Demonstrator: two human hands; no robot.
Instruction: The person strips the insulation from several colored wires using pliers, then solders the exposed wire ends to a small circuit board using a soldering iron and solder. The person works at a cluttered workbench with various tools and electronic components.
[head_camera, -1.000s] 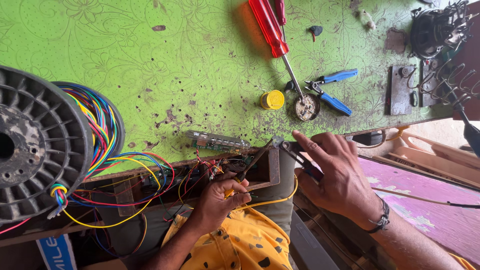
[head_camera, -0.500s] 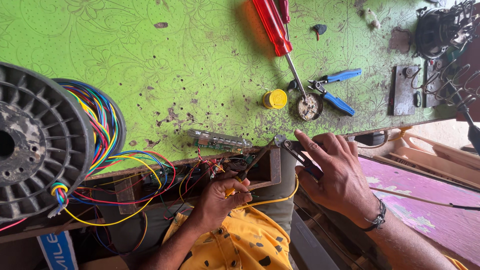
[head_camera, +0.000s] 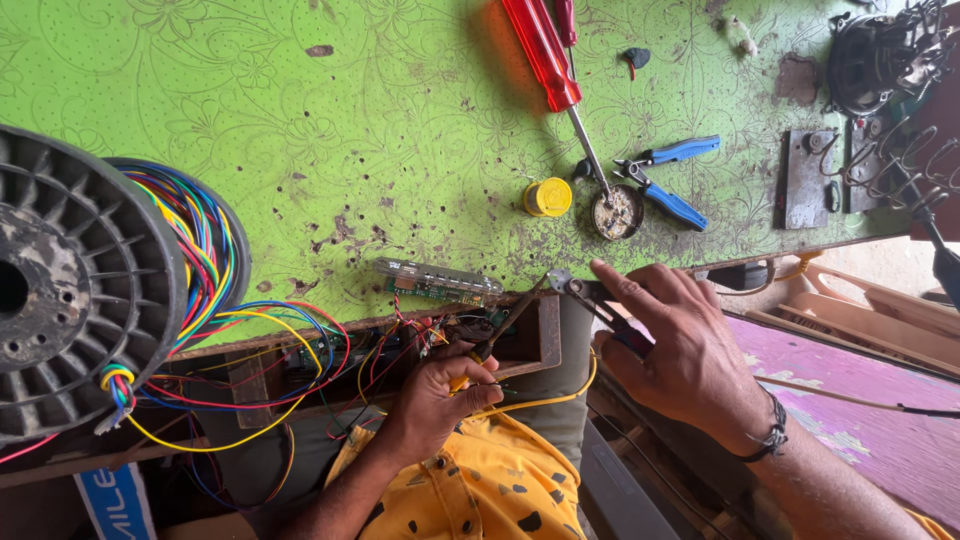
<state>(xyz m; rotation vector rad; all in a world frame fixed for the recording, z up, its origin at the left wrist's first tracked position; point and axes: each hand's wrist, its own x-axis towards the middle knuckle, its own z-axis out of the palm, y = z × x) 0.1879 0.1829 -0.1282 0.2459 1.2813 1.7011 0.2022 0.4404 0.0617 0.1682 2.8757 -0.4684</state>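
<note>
Slim tool (head_camera: 520, 318) w/ yellow grip, tilted, metal pliers (head_camera: 585, 295) at bench edge

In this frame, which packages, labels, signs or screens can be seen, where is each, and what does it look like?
Blue label: bottom left corner below the wire spool, a blue strip with white lettering, partly cut off by the frame edge.
Yellow tin: on the green table left of the open round tin, small, round, lid on.
No screens or signs show.

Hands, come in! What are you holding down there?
Left hand grips a soldering iron. Right hand holds pliers. Coloured wires tangled close underneath.
</note>
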